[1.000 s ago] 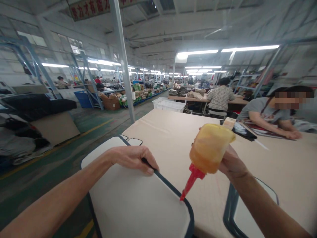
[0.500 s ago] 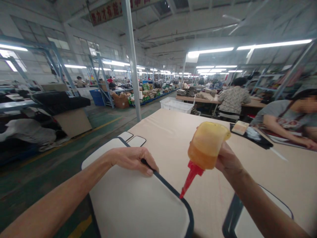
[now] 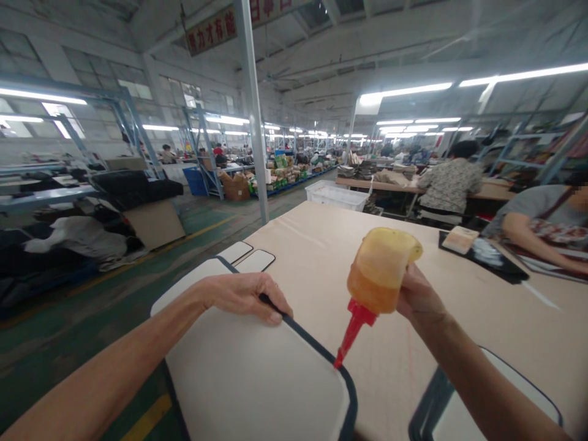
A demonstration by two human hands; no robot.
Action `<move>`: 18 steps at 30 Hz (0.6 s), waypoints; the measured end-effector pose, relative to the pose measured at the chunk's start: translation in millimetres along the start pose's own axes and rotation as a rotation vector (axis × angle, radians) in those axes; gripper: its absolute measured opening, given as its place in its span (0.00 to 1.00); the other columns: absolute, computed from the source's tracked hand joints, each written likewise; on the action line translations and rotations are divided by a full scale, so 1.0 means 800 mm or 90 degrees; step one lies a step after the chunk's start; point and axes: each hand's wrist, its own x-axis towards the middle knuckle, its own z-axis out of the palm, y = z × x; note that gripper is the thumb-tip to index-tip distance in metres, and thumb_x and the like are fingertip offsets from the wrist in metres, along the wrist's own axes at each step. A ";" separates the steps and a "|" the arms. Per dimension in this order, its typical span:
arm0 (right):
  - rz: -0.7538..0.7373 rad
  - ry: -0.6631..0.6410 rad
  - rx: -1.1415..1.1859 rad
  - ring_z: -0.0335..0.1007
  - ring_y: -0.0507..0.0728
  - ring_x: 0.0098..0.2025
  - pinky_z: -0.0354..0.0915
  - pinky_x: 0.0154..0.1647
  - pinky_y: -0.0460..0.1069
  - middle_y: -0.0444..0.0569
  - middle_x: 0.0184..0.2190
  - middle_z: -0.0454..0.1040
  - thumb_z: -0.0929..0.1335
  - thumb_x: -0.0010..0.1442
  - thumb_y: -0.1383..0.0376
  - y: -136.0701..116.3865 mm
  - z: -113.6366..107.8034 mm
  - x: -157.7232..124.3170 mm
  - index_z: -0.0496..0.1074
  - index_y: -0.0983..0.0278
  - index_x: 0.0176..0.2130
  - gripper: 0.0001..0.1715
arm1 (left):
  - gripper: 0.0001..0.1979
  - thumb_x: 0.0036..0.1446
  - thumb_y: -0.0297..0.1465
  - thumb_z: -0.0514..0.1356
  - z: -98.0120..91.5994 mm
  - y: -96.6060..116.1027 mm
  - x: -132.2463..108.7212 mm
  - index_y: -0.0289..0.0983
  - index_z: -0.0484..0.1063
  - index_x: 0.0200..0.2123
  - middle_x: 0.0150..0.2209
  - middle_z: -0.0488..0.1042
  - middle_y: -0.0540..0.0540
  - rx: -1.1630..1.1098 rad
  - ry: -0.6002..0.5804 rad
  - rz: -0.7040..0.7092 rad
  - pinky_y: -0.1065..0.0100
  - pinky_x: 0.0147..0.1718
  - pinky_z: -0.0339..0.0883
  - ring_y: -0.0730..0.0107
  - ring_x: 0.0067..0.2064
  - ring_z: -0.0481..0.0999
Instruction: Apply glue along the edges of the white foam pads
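My right hand (image 3: 420,298) grips an upturned squeeze bottle (image 3: 379,272) of amber liquid; its red nozzle (image 3: 348,339) touches the dark border of a white flat panel (image 3: 257,376) near the panel's right corner. My left hand (image 3: 245,295) is closed over the panel's upper edge, fingers curled on the dark trim. The panel lies on a tan worktable (image 3: 459,318) and overhangs its near left side.
A second dark-edged white panel (image 3: 459,413) lies at the lower right. Two small white pieces (image 3: 248,256) sit at the table's left edge. A person (image 3: 546,226) leans on the table at the right; another sits with their back turned (image 3: 452,180). A steel post (image 3: 255,116) stands behind the table.
The view has swung slightly to the left. The bottle stays tipped with its nozzle on the panel's trim, and my left hand keeps its hold on the edge.
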 end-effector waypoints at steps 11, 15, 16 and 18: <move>0.001 0.017 -0.021 0.74 0.61 0.32 0.72 0.33 0.53 0.49 0.31 0.77 0.77 0.36 0.57 0.002 -0.010 -0.001 0.74 0.61 0.35 0.24 | 0.17 0.57 0.38 0.56 0.007 0.000 -0.005 0.33 0.75 0.43 0.35 0.74 0.44 0.006 0.014 0.027 0.73 0.36 0.63 0.68 0.37 0.70; -0.002 0.027 -0.021 0.74 0.60 0.31 0.72 0.31 0.54 0.48 0.31 0.76 0.77 0.35 0.58 0.002 -0.010 -0.003 0.74 0.60 0.36 0.25 | 0.18 0.57 0.39 0.56 0.009 -0.002 -0.012 0.32 0.76 0.42 0.34 0.75 0.43 0.003 0.032 0.019 0.72 0.35 0.63 0.67 0.35 0.70; -0.008 0.029 -0.026 0.74 0.60 0.31 0.72 0.31 0.53 0.49 0.31 0.76 0.77 0.35 0.58 0.002 -0.010 -0.003 0.74 0.60 0.36 0.25 | 0.18 0.57 0.39 0.56 0.009 -0.002 -0.014 0.32 0.76 0.42 0.35 0.75 0.43 -0.001 0.037 0.018 0.72 0.36 0.63 0.67 0.36 0.70; -0.025 0.033 -0.034 0.73 0.60 0.29 0.72 0.30 0.52 0.48 0.30 0.76 0.77 0.35 0.59 0.003 -0.009 -0.005 0.74 0.60 0.34 0.23 | 0.17 0.57 0.38 0.56 0.009 -0.004 -0.018 0.32 0.76 0.41 0.36 0.75 0.43 -0.007 0.047 0.013 0.72 0.37 0.63 0.66 0.37 0.69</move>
